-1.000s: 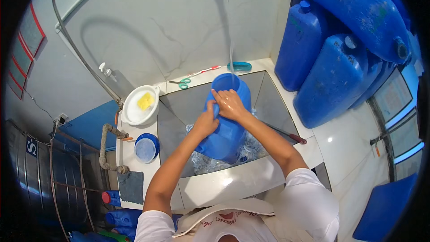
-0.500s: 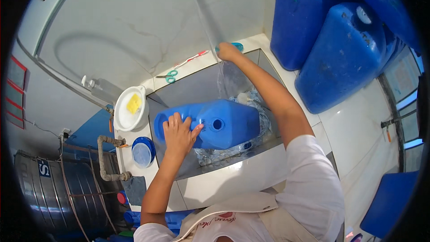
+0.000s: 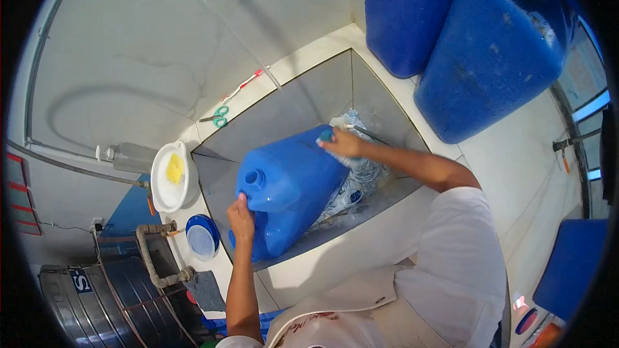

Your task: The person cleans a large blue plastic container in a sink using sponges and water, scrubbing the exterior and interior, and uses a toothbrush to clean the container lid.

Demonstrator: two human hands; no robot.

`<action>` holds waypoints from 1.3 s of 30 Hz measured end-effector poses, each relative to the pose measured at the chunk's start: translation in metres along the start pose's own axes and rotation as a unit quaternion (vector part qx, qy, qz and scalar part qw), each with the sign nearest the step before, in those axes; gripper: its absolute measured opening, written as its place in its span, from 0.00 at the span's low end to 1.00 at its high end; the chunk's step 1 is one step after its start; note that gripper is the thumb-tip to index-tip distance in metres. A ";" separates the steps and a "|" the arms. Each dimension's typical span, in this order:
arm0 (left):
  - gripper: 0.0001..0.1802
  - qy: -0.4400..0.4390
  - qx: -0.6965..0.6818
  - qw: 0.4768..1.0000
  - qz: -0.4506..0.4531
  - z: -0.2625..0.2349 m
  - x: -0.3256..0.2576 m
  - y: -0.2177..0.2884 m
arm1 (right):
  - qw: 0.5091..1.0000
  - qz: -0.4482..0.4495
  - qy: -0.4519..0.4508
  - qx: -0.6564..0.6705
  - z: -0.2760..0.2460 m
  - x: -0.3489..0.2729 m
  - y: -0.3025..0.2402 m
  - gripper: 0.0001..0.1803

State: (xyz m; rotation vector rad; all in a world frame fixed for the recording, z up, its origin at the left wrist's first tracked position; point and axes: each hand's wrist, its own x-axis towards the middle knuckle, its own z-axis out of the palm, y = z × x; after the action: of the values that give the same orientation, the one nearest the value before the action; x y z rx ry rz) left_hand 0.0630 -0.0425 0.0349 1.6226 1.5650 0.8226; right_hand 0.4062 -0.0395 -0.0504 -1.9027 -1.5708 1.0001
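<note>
A pale wall (image 3: pixel 148 45) backs the grey sink (image 3: pixel 332 77). White basin (image 3: pixel 191 182) at left; then the left hand (image 3: pixel 240 217), its fingers partly hidden, gripping the blue jug (image 3: pixel 284 183) tilted over the sink; the right hand (image 3: pixel 348 144) clasps a teal brush (image 3: pixel 326 136), seemingly scrubbing the jug's side. The next stroke calls for steady left-hand bracing.

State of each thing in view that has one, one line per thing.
Jug: uncapped, tilted in sink
Brush: held at jug's side, bristles blurred
Left hand: gripping jug near its mouth
Right hand: closed on brush
Bowl: upright, sponge inside
Sponge: resting in bowl
Scissors: lying on ledge, blade gap unclear
Pump bottle: upright
</note>
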 end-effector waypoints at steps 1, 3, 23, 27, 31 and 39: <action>0.32 -0.001 0.004 1.000 -0.002 -0.004 -0.006 -0.004 | 0.999 0.022 -0.011 0.044 -0.001 -0.024 -0.029 0.33; 0.32 -0.009 0.007 1.000 0.005 0.000 -0.019 -0.003 | 0.998 -0.021 -0.020 0.047 -0.007 -0.039 -0.055 0.34; 0.32 -0.033 0.062 0.995 0.076 0.004 -0.027 -0.017 | 0.993 0.071 -0.046 0.081 0.039 0.049 0.105 0.40; 0.30 -0.036 0.053 0.997 0.049 0.003 -0.030 -0.008 | 0.990 0.084 -0.073 0.083 0.018 0.004 0.011 0.41; 0.28 -0.041 0.095 0.987 0.126 0.015 -0.023 0.010 | 0.977 0.186 0.109 -0.008 0.054 0.021 0.116 0.37; 0.30 -0.023 0.086 0.995 0.053 0.012 -0.013 0.012 | 0.996 0.060 0.005 0.063 0.006 -0.041 -0.026 0.34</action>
State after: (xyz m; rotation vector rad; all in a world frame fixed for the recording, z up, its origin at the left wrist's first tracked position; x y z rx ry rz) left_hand 0.0790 -0.0564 0.0386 1.8481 1.5652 0.7151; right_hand 0.3821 -0.0739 -0.0244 -1.9293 -1.3682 1.1116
